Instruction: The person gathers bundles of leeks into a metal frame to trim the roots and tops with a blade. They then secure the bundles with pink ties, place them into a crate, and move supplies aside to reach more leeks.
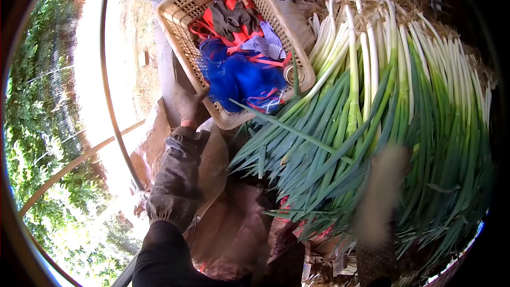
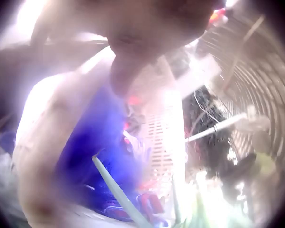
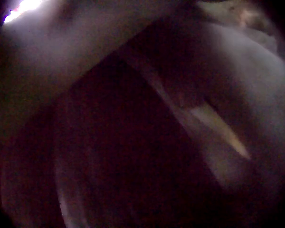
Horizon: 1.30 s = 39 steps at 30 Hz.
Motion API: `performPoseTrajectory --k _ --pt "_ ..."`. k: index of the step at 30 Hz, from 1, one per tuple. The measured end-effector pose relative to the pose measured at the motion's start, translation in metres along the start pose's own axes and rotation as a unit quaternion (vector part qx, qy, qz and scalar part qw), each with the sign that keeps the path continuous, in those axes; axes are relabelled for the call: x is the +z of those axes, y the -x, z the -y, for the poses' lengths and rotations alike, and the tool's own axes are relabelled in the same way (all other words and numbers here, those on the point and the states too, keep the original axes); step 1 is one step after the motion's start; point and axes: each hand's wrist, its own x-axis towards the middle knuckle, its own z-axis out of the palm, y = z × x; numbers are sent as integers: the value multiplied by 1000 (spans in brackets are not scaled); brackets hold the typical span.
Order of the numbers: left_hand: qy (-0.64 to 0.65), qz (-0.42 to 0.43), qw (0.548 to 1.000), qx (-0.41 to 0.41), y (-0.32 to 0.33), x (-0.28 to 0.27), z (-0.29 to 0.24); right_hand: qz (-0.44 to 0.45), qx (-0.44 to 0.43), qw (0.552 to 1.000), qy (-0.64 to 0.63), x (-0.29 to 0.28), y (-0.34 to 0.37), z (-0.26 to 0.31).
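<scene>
In the head view, my left hand [image 1: 186, 102] is at the lower left side of a cream plastic basket [image 1: 229, 121], its fingers at the rim; a firm grip cannot be made out. Blue strands [image 1: 239, 77], red ties and dark cloth lie inside the basket. The left wrist view shows part of the hand, large and blurred, near the blue strands [image 2: 102, 137]. My right hand [image 1: 390, 167], smeared by motion, is over the green leaves of a broad heap of long onions [image 1: 366, 106]; its fingers are unclear. The right wrist view is dark and blurred.
A tape roll [image 1: 293, 74] sits in the basket's right corner. Onion leaves reach over the basket's near edge. Brown sheeting [image 1: 228, 234] hangs below, a curved metal pole [image 1: 109, 85] stands at left, and greenery shows beyond it.
</scene>
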Motion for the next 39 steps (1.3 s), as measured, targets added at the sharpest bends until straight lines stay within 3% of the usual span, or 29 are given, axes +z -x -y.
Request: performPoseTrajectory --k 1,2,3,5,8,11,16,19,20,23,27,29,31,32,34,35,37,38,39 --pt "139 102 982 -71 0 12 28 6 3 1000 0 0 0 1" --pt "274 199 930 -139 0 18 47 16 9 1000 1 -3 0 3" --pt "219 244 934 -142 6 24 47 12 14 1000 -6 -3 0 4" --pt "370 89 906 -184 29 54 51 -8 21 999 -29 -1 2 5" --pt "188 76 966 -161 7 79 115 -40 13 997 -61 3 2 2" --pt "196 106 962 -160 13 65 92 -64 -1 996 -67 3 9 0" --pt "215 86 966 -111 9 74 106 -33 9 998 -50 6 3 -1" --pt "166 57 979 -102 0 89 126 -40 4 996 -84 12 1 0" --pt "93 63 989 -92 13 62 82 -37 4 994 -98 13 0 -1" --pt "51 72 994 -60 -12 73 117 -59 -32 977 -201 5 13 -9" --pt "-18 102 992 -73 -33 22 42 -132 -66 953 -266 -17 40 -15" --pt "-25 117 992 -28 -51 -4 20 -180 -87 939 -280 -13 44 -20" --pt "-67 175 982 -12 -47 -62 -49 -300 -113 910 -263 8 35 -22" --pt "-165 219 953 130 -82 -54 -10 -388 -127 883 -230 28 23 -23" --pt "-10 239 970 52 -77 -82 -14 -473 -130 851 -188 39 20 -27" --pt "67 246 967 12 -70 -93 -18 -477 -125 850 -183 41 18 -27" --pt "22 246 968 -37 -28 -135 -70 -398 -103 889 -203 30 26 -28" --pt "-2 245 968 -62 -8 -155 -91 -311 -89 919 -227 6 44 -31" --pt "-125 261 952 99 1 -168 -95 -256 -88 928 -256 -7 51 -33"
